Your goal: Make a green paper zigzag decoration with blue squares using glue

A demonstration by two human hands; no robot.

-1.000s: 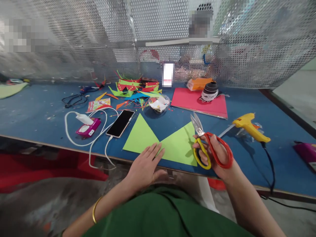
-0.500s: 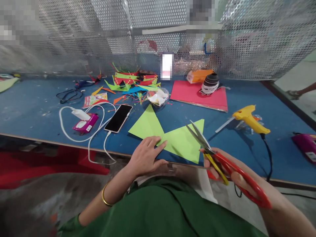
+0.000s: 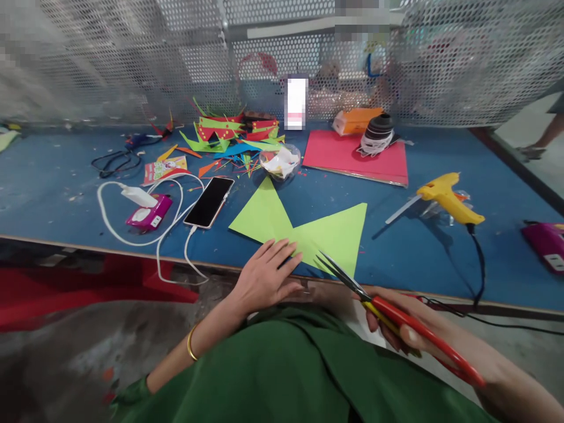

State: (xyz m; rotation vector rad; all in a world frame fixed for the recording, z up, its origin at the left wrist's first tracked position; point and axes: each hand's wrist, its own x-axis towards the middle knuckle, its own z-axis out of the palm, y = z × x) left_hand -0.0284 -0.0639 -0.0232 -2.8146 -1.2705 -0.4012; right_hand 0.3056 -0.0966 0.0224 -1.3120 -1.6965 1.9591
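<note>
A lime-green sheet of paper (image 3: 330,238), cut to a bow-like shape with a deep notch at the top, lies at the front edge of the blue table. My left hand (image 3: 267,276) rests flat on its lower middle, fingers stretched out. In my right hand (image 3: 396,323) is a pair of scissors (image 3: 352,285) with red and yellow handles. Their blades are nearly closed and point up and left, with the tips over the paper's right half. Whether the tips touch the paper I cannot tell.
A phone (image 3: 210,202) and a purple socket block (image 3: 150,212) with white cable lie left. Paper scraps and red-green paper masks (image 3: 220,130) sit behind, beside a clear bowl (image 3: 279,161). A red sheet (image 3: 343,157) and a yellow glue gun (image 3: 449,197) are to the right.
My right hand has brought the scissors down and left, over the paper, and their blades have come closer together. My left hand stays on the paper, its fingers slightly shifted.
</note>
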